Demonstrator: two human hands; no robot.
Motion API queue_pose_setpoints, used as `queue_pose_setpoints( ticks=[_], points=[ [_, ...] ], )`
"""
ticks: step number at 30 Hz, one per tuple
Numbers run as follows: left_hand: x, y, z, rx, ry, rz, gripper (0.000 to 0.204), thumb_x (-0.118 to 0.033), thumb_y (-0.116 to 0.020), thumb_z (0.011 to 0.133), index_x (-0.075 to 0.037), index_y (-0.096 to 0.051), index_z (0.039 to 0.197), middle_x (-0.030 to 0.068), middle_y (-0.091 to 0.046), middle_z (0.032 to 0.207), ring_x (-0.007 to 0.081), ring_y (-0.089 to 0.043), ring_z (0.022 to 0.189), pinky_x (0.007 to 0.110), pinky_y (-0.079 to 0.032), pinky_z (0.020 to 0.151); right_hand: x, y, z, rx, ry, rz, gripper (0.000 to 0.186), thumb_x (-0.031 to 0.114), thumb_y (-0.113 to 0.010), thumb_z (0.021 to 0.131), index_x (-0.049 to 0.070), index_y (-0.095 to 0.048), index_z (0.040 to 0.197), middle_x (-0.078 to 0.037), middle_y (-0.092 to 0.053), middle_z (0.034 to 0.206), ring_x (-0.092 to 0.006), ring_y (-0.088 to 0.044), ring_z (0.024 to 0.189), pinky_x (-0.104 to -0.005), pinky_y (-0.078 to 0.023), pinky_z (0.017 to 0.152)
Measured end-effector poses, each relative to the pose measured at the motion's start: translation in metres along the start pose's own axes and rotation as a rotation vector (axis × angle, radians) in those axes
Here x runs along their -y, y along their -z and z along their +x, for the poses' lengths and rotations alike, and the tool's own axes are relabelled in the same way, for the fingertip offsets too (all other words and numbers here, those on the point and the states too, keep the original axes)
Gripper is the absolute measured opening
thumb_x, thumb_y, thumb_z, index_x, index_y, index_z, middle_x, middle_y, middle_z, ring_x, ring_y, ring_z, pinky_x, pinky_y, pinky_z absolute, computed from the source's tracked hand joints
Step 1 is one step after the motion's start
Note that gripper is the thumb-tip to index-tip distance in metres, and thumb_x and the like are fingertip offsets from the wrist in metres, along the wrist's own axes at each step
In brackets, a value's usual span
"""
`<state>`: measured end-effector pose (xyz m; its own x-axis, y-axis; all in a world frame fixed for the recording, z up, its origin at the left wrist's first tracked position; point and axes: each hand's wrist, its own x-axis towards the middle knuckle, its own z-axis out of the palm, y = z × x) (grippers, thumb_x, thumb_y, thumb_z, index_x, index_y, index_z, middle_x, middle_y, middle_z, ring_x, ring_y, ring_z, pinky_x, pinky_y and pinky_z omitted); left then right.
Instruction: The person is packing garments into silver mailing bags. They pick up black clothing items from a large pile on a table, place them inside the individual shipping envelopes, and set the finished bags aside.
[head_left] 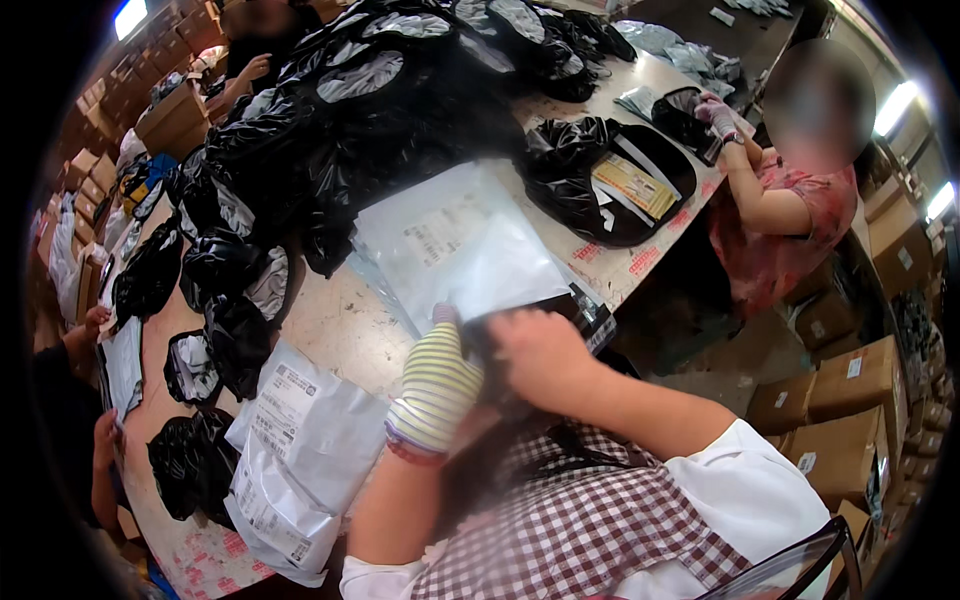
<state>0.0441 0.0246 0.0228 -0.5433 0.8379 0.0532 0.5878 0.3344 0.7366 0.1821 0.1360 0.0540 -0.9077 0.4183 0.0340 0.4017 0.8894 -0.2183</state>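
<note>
My left hand (437,385), in a white and yellow-green striped glove, is at the near edge of the table, its fingers curled in against a dark, blurred thing that I cannot make out. My bare right hand (540,355) is beside it, smeared by motion, over the same dark area; its fingers cannot be told apart. Just beyond both hands lies a stack of white plastic mailing bags (490,265), the top one with a printed label. To the left, several labelled white mailing bags (310,420) overlap on the table.
Shiny black bundles (400,130) heap over the far table (350,320). An opened black bundle (610,180) holds yellow printed slips. A person (790,200) at the right handles a black bundle; others' hands (105,435) show at the left. Cardboard boxes (840,410) stand at right.
</note>
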Motion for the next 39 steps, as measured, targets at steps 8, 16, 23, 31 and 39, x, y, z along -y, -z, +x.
queue_pose_setpoints(
  ticks=[8,16,23,31,39],
  points=[
    [-0.004,0.017,0.003,-0.057,-0.16,-0.329,0.02,0.0,-0.069,0.086,-0.004,-0.053,0.097,0.0033,-0.053,0.076,0.0146,-0.052,0.07,0.034,-0.047,0.065,-0.017,0.001,0.051,-0.158,0.031,-0.349,0.014,0.02,-0.069,0.081,0.009,-0.078,0.078,-0.012,-0.073,0.077,-0.0298,-0.073,0.073,-0.0424,-0.054,0.065],
    [-0.013,0.024,-0.001,0.226,-0.184,-0.082,0.042,-0.016,-0.067,0.09,0.0,-0.061,0.129,0.0245,-0.072,0.108,0.0447,-0.069,0.102,0.05,-0.056,0.088,-0.03,-0.043,0.117,-0.403,0.272,-0.021,0.021,0.016,-0.06,0.095,0.004,-0.07,0.11,-0.016,-0.072,0.102,-0.0332,-0.07,0.095,-0.0433,-0.054,0.086],
    [-0.01,0.027,-0.001,0.071,-0.273,-0.151,0.028,-0.005,-0.072,0.085,-0.001,-0.061,0.111,0.0156,-0.068,0.089,0.0298,-0.07,0.083,0.04,-0.055,0.074,-0.032,-0.037,0.101,-0.565,0.236,-0.115,0.024,0.019,-0.064,0.091,0.006,-0.071,0.11,-0.016,-0.071,0.101,-0.0344,-0.068,0.094,-0.0462,-0.052,0.087],
    [-0.004,0.025,-0.006,0.077,-0.299,-0.117,0.052,-0.017,-0.079,0.085,0.005,-0.061,0.128,0.0217,-0.073,0.097,0.0366,-0.073,0.095,0.042,-0.057,0.084,-0.048,-0.028,0.093,-0.464,0.366,-0.082,0.027,0.023,-0.068,0.087,0.008,-0.072,0.109,-0.016,-0.071,0.1,-0.0358,-0.067,0.094,-0.0494,-0.051,0.088],
    [-0.043,0.049,0.003,0.206,0.378,-0.685,0.039,-0.033,-0.085,0.092,-0.007,-0.055,0.089,0.0003,-0.058,0.077,0.0095,-0.054,0.065,0.027,-0.047,0.058,-0.035,-0.046,-0.046,-0.494,0.212,0.488,0.014,0.005,-0.072,0.089,0.004,-0.072,0.103,-0.014,-0.071,0.095,-0.0329,-0.068,0.084,-0.0439,-0.054,0.079]
  ],
)
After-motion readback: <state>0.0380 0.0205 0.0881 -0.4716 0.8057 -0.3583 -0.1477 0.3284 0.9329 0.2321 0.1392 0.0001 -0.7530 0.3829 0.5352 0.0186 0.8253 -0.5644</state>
